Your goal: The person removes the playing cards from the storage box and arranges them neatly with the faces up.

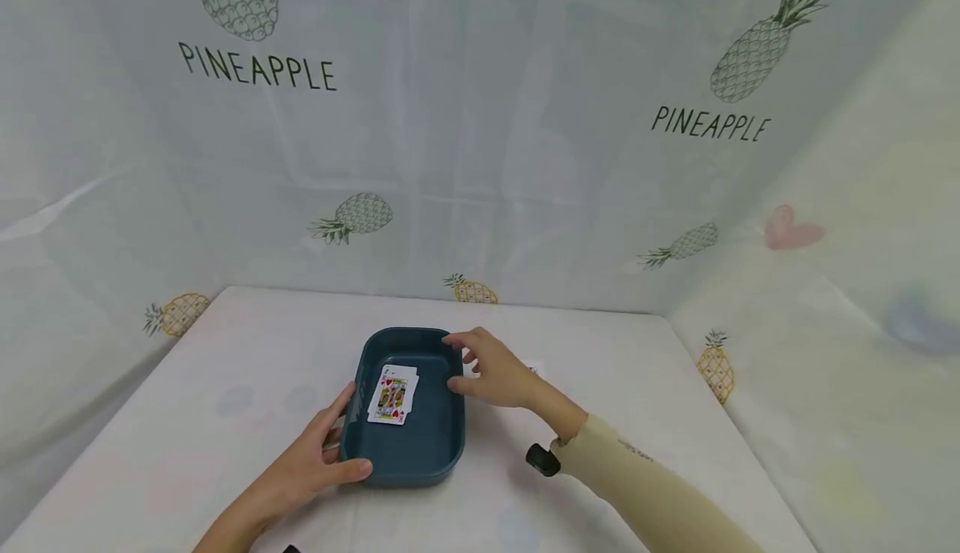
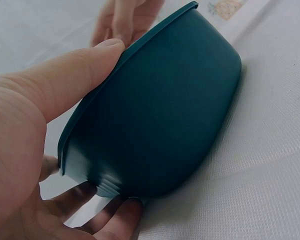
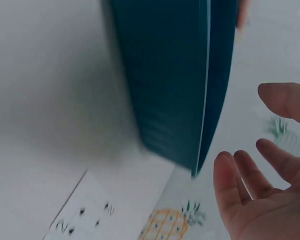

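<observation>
A dark teal plastic tray [image 1: 416, 453] with raised walls rests on the table. Inside it, toward the left, lies a small overlapping pile of playing cards [image 1: 393, 395], a king of hearts face up on top. My left hand [image 1: 311, 461] grips the tray's near left corner; its thumb [image 2: 85, 70] is on the rim and its fingers bend against the outer wall. Over the far right rim hovers my right hand [image 1: 491, 370], fingers loosely bent with nothing between them. In the right wrist view a gap shows between those fingertips [image 3: 225, 165] and the tray wall.
Another playing card [image 1: 534, 367] with black pips lies on the table right of the tray, partly hidden behind my right hand. The table has a white cloth [image 1: 600, 370]. Pineapple-print curtains [image 1: 510, 161] hang at the back and sides.
</observation>
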The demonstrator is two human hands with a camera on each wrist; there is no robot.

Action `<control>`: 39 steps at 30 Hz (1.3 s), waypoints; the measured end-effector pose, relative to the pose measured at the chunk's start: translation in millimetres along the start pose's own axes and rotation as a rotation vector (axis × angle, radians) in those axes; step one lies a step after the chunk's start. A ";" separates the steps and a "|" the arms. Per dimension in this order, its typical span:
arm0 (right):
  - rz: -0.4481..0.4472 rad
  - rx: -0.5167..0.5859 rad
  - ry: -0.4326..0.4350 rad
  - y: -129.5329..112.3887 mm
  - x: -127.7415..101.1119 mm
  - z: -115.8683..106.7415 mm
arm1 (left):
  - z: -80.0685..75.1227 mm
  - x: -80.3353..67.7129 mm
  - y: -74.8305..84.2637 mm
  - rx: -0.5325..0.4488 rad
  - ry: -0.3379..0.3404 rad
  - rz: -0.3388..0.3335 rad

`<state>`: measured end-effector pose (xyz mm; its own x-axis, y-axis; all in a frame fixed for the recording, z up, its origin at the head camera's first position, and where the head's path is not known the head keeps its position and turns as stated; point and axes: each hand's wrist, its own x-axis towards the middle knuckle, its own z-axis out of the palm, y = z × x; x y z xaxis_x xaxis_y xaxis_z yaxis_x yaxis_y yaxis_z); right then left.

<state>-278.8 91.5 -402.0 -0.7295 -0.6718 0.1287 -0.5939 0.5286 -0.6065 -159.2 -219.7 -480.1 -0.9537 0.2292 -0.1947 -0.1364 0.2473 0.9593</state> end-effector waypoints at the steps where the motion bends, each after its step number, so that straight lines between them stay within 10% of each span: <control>1: 0.002 0.008 -0.016 -3.5 4.9 5.7 | -0.4 -0.4 -1.1 0.008 0.004 -0.004; 19: 0.062 -0.235 -0.215 -23.3 52.2 60.5 | -3.2 1.3 -4.1 -0.051 -0.038 0.019; 39: 0.172 -0.457 -0.167 -18.4 57.8 87.2 | -1.7 2.9 -1.2 -0.101 -0.071 0.049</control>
<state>-280.5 -2.4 -451.8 -0.7877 -0.6091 -0.0925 -0.5849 0.7865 -0.1982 -162.2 -220.9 -481.4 -0.9389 0.3061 -0.1574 -0.1194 0.1393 0.9830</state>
